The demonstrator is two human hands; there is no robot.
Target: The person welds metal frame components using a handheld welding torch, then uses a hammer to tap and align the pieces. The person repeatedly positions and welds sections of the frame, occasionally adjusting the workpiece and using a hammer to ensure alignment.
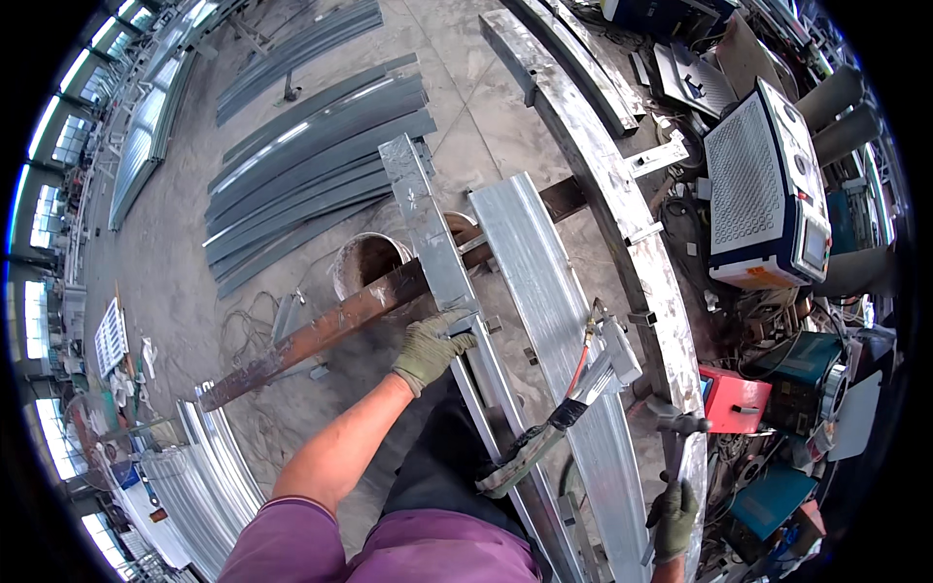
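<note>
My left hand (pixel 426 355), in an olive work glove, is closed on the near end of a flat grey steel piece (pixel 424 228). That piece lies lengthwise over a long metal channel (pixel 491 398), which runs down past my legs. My right hand (pixel 673 520), gloved too, is closed around the handle of a hammer (pixel 683 422), its head up beside a long silver beam. Between my hands lies a wide galvanised profile (pixel 535 257). On it rests a silver welding torch (pixel 607 364) with a sleeved cable (pixel 525 457) and a thin red hose.
A rusty brown beam (pixel 330 325) crosses underneath the profiles. Beneath it stands a bucket (pixel 342 277). Stacked grey profiles (pixel 316 165) lie on the floor ahead. To the right are the long silver beam (pixel 622 209), a white-and-blue machine (pixel 748 189), a red box (pixel 736 400) and tangled cables.
</note>
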